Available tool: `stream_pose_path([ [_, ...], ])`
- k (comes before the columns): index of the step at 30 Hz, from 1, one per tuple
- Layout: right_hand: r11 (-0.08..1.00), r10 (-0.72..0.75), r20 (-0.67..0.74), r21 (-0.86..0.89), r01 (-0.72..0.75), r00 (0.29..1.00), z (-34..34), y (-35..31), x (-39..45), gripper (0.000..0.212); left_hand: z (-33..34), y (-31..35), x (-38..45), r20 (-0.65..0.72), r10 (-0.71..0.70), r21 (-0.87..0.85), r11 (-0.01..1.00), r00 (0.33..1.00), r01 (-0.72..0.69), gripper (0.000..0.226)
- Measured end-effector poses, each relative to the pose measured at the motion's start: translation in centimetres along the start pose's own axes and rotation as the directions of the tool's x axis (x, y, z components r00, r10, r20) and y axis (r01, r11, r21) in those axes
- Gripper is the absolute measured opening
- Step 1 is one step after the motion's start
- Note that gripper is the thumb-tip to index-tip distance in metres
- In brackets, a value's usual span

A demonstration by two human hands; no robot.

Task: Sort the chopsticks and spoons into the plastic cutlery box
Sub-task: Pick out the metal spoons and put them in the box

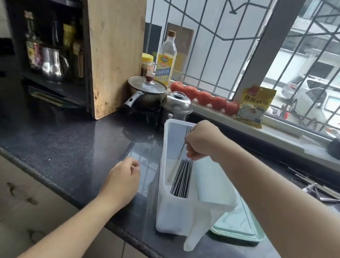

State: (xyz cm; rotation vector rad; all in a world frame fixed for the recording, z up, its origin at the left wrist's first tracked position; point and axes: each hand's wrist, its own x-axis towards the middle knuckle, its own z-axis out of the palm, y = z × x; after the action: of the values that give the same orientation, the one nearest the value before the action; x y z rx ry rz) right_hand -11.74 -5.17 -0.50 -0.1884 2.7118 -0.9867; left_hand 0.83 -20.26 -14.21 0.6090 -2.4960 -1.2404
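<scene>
On a dark kitchen counter (56, 147) by the window, chopsticks (182, 178) are seen lying in the plastic box (174, 213). More chopsticks are gripped by the right hand (201, 140) and should be lowered parallel beside them; the left hand (123, 179) is loosely curled, holding nothing.

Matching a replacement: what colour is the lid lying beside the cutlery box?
Pale mint green lid, head view.

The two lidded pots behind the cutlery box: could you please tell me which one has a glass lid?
The left pot, with the dark side handle: its lid is see-through glass with a brown knob. The right pot has a domed steel lid.
</scene>
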Motion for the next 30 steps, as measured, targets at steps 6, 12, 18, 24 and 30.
stream_pose_path([
  [6,0.978,0.205,0.291,-0.094,-0.186,0.935,1.7,0.6,2.7,0.027,0.7,-1.0,-0.6,-0.133,0.052,-0.042,0.997,0.990,-0.058,0.020],
  [12,0.953,0.288,0.444,-0.218,-0.210,0.849,4.9,1.8,3.8,0.028,0.4,-0.9,-0.5,-0.125,0.034,-0.096,0.994,0.992,-0.047,0.024],
  [18,0.931,0.356,0.436,-0.246,-0.272,0.826,6.6,2.4,4.9,0.032,0.4,-0.9,-0.7,-0.131,0.045,-0.070,0.996,0.990,-0.054,0.025],
  [24,0.977,0.138,0.371,0.100,-0.188,0.918,2.3,0.3,2.5,0.016,0.5,-1.1,-0.7,-0.135,0.075,-0.049,0.995,0.988,-0.082,0.026],
  [30,0.932,-0.222,-0.084,0.274,0.237,0.971,-5.2,3.1,-5.7,0.022,-1.3,4.4,-3.3,-0.460,0.015,-0.317,0.931,0.888,-0.180,0.020],
])
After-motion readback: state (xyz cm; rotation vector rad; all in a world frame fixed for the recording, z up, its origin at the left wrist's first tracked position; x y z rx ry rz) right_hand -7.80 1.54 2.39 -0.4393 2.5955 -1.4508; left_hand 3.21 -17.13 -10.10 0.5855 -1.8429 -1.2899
